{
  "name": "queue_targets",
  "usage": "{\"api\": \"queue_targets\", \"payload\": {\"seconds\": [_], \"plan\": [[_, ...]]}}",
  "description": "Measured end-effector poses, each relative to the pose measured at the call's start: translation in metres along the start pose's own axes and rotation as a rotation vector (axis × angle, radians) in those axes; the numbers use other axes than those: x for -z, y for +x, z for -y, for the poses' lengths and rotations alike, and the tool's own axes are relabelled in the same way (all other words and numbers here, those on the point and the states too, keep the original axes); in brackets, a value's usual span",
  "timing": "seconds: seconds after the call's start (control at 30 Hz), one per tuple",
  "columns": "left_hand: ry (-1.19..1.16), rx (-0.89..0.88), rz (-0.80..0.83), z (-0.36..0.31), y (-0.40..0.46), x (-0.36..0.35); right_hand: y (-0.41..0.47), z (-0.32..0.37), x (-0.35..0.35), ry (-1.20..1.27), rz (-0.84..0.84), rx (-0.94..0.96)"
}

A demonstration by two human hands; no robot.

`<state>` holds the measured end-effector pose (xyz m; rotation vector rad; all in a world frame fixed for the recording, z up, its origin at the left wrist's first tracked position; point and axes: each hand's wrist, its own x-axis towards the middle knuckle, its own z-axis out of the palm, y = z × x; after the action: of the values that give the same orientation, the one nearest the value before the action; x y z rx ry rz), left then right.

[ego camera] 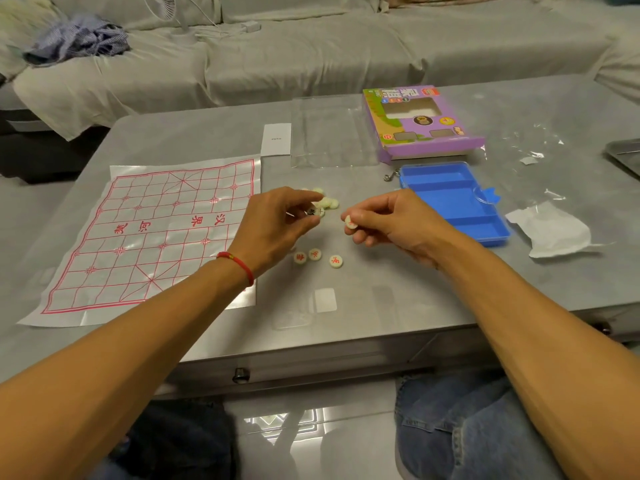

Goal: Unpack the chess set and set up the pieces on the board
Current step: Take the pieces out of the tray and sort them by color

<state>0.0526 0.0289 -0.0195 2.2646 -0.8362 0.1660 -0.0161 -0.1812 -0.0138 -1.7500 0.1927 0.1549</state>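
A white sheet board with a red grid lies flat on the left of the grey table, with no pieces on it. My left hand pinches a cream disc with a black character. My right hand pinches a cream disc with a red character. A small heap of cream discs lies just beyond my left fingers. Three red-marked discs lie face up on the table below both hands.
An open blue plastic tray sits right of my hands, with the purple box and a clear lid behind it. A white leaflet, torn wrap and a metal tray edge lie around. A sofa stands beyond the table.
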Motion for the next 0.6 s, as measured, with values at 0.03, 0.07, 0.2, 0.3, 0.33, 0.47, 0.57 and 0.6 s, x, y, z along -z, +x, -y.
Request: {"api": "queue_targets", "payload": {"seconds": [0.03, 0.07, 0.2, 0.3, 0.33, 0.47, 0.57, 0.6], "plan": [[0.006, 0.024, 0.025, 0.001, 0.001, -0.001, -0.001, -0.001, -0.001, -0.175, -0.045, 0.035], [0.015, 0.041, 0.047, 0.002, 0.002, -0.001, -0.001, -0.003, -0.002, -0.337, -0.074, 0.067], [0.117, -0.005, 0.111, -0.001, 0.011, -0.009, 0.001, -0.01, -0.008, -0.702, -0.111, 0.095], [0.191, -0.022, 0.178, -0.008, 0.021, -0.021, 0.003, -0.015, -0.01, -0.77, -0.123, 0.078], [0.197, -0.015, 0.203, -0.01, 0.025, -0.027, 0.003, -0.016, -0.01, -0.784, -0.126, 0.084], [0.17, 0.029, 0.267, -0.016, 0.034, -0.047, -0.002, -0.016, 0.003, -0.777, -0.236, 0.131], [0.16, 0.05, 0.265, -0.017, 0.039, -0.058, -0.005, -0.016, 0.027, -0.746, -0.382, 0.145], [0.16, 0.058, 0.265, -0.018, 0.041, -0.061, -0.005, -0.017, 0.033, -0.739, -0.407, 0.149]]}}
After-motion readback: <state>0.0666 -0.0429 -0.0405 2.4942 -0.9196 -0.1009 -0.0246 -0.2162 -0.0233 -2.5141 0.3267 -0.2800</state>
